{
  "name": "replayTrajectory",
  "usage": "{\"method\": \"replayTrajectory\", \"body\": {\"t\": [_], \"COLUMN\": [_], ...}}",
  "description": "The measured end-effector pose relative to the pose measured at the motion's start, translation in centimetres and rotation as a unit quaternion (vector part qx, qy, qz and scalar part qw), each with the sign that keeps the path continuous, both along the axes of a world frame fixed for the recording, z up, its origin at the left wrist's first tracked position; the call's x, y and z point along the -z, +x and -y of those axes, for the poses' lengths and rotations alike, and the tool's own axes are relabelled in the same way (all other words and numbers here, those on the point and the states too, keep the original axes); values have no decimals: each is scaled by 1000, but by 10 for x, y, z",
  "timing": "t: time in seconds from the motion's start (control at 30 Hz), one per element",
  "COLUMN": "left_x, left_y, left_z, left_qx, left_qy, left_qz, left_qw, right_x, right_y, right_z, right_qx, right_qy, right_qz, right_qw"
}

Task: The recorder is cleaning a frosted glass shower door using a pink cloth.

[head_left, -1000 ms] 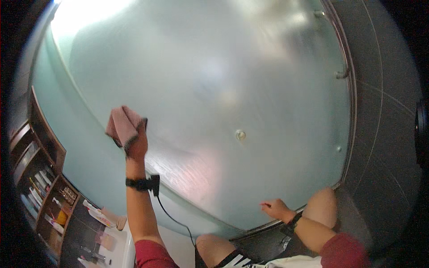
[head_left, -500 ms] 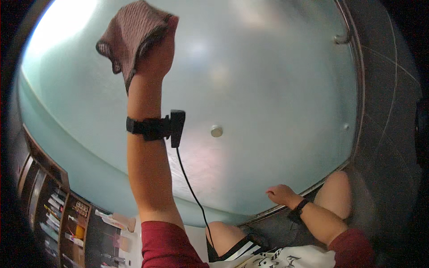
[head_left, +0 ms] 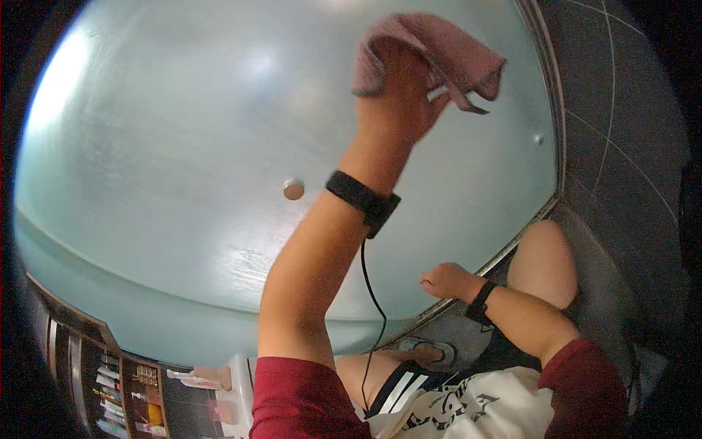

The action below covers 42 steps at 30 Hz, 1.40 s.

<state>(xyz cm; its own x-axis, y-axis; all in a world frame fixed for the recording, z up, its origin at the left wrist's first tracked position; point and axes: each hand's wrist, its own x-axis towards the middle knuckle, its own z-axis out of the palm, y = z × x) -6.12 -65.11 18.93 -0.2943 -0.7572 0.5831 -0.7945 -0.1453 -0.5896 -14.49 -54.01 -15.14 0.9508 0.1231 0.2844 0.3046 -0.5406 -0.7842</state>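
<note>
My left hand (head_left: 398,99) is raised on an outstretched arm, its fingers mostly hidden by a pinkish-brown cloth (head_left: 468,60) with a dark edge. The cloth drapes over the hand and hangs loose on the right. It lies over the upper right part of a large frosted glass panel (head_left: 183,168) and appears to touch it. My right hand (head_left: 447,282) hovers low beside my bent knee, fingers curled in, with nothing visible in them.
A round metal knob (head_left: 293,189) sticks out of the glass. A small fitting (head_left: 539,140) sits near its right edge. Dark tiles (head_left: 621,95) lie beyond the frame. At lower left are shelves with bottles (head_left: 110,388) and a white basin edge (head_left: 240,388). A black cable (head_left: 374,293) trails from my left wrist.
My left hand has swept the cloth from the upper left to the upper right across the glass. The view has shifted, and my right hand stays curled by my knee.
</note>
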Motion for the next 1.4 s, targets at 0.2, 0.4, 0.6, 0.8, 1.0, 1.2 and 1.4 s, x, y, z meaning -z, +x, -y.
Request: {"method": "replayTrajectory", "body": {"t": [0.2,0.4,0.6,0.8,1.0,1.2,1.4], "left_x": [114,111,49,-36,-8,7,25], "left_y": [12,9,5,30,74,104,86], "left_z": [-76,-179,-265,-391,-462,-498,-457], "left_qx": [-107,-154,-321,-309,-571,-716,-609], "left_qy": [191,272,133,13,11,124,119], "left_qz": [-159,-214,-86,129,66,108,110], "left_qw": [963,925,934,942,818,679,776], "right_x": [11,9,-8,-34,-30,-20,-25], "right_y": [14,3,-2,-2,-14,-16,-6], "right_z": [-5,-23,-18,-19,-22,-17,-12], "right_qx": [40,10,27,30,-13,-68,-101], "right_qy": [-21,-6,-57,-178,-238,-236,-232], "right_qz": [68,29,111,49,-149,-192,-220], "right_qw": [997,999,992,982,960,950,942]}}
